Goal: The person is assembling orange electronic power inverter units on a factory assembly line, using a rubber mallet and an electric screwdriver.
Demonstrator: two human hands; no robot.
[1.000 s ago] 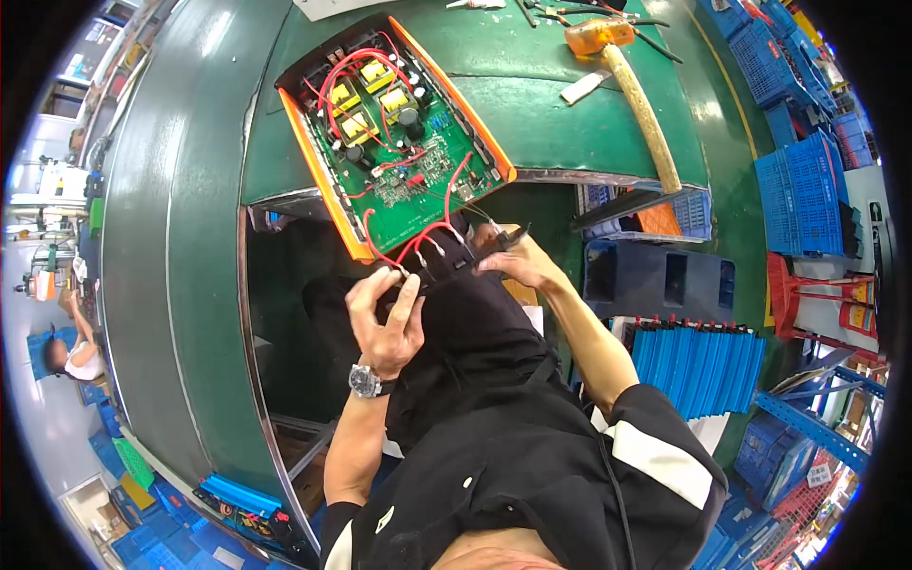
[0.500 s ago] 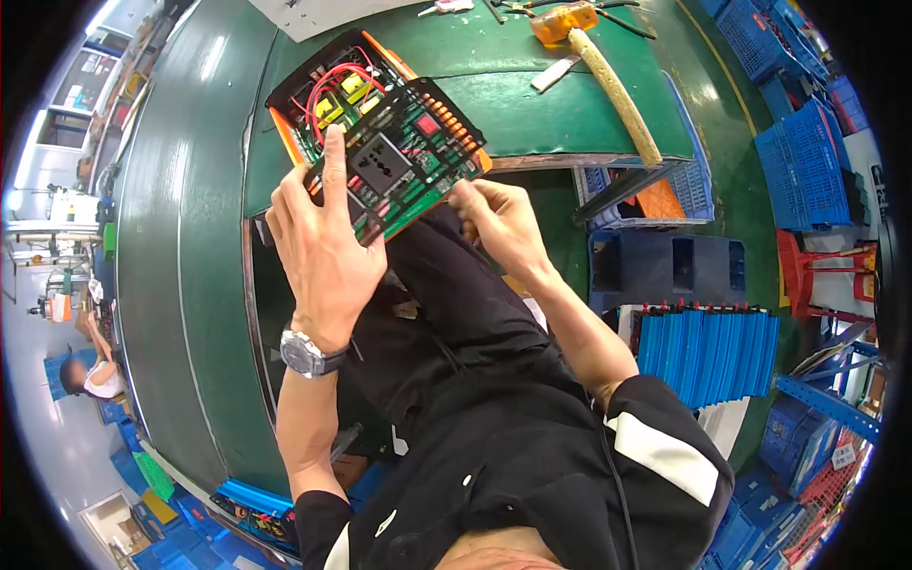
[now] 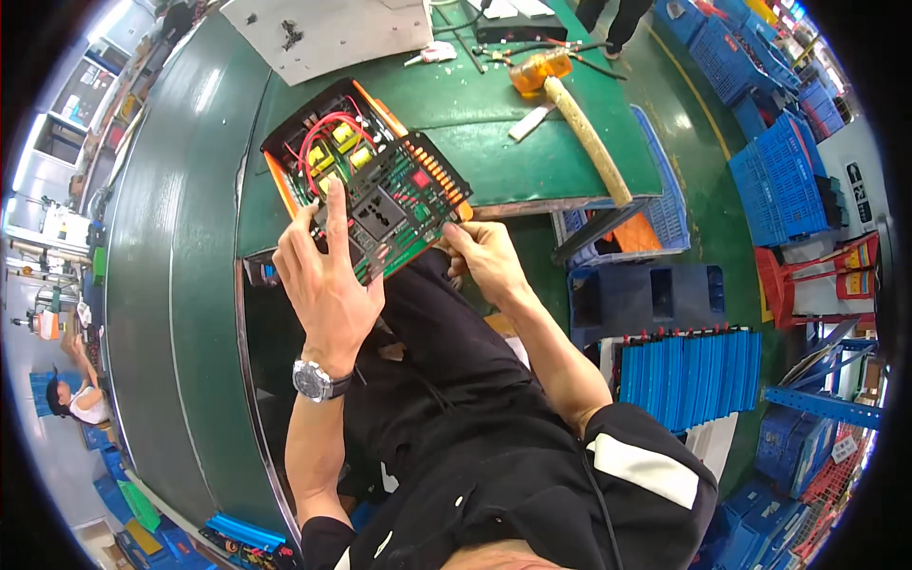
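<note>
An orange-and-black device housing (image 3: pixel 279 177) lies open at the green bench's near edge, with yellow transformers (image 3: pixel 344 139) and looped red wires (image 3: pixel 313 135) inside. Tilted over its near side is a black panel with a green circuit board (image 3: pixel 418 201), a socket block and a row of copper-coloured parts. My left hand (image 3: pixel 328 285) grips the panel's left side, thumb at the lower edge and index finger stretched over the board. At the panel's lower right corner, my right hand (image 3: pixel 489 261) pinches the edge; its lower fingers are partly hidden.
A mallet (image 3: pixel 589 142) with an amber head lies on the bench to the right, near cables (image 3: pixel 594 65) and a white strip (image 3: pixel 530 123). A pale metal box (image 3: pixel 332 38) stands behind. Blue finned housings (image 3: pixel 689 380) and blue crates (image 3: pixel 781 180) are at the right.
The view has shifted, so the bench items appear lower and farther left. My right hand stays at the panel's corner, its fingers now less blurred. My left hand keeps its hold.
</note>
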